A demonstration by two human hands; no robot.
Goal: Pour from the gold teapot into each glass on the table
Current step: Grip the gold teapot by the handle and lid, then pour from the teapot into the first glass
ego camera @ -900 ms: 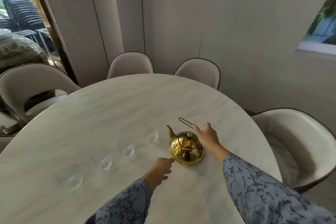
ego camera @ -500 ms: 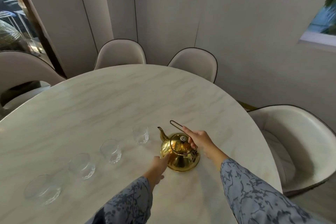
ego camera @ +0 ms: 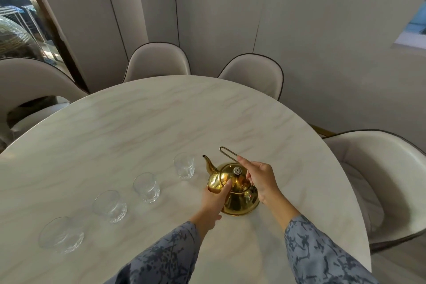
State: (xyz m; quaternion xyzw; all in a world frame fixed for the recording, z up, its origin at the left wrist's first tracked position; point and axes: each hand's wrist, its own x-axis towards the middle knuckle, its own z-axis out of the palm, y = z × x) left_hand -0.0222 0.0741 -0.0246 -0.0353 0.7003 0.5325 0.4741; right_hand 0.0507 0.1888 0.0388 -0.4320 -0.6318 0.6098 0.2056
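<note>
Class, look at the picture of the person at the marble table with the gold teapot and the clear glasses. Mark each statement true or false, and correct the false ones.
1. Four clear glass tumblers stand in a row to the left of the gold metal teapot. True.
2. The right hand holds the teapot's thin wire handle. True.
3. The left hand is lifting a tumbler. False: it rests against the teapot's body.
4. The teapot's spout points towards the person. False: it points away, up and to the left, near the closest tumbler.
5. The teapot's lid is off. False: the lid, with its knob, is on.
</note>
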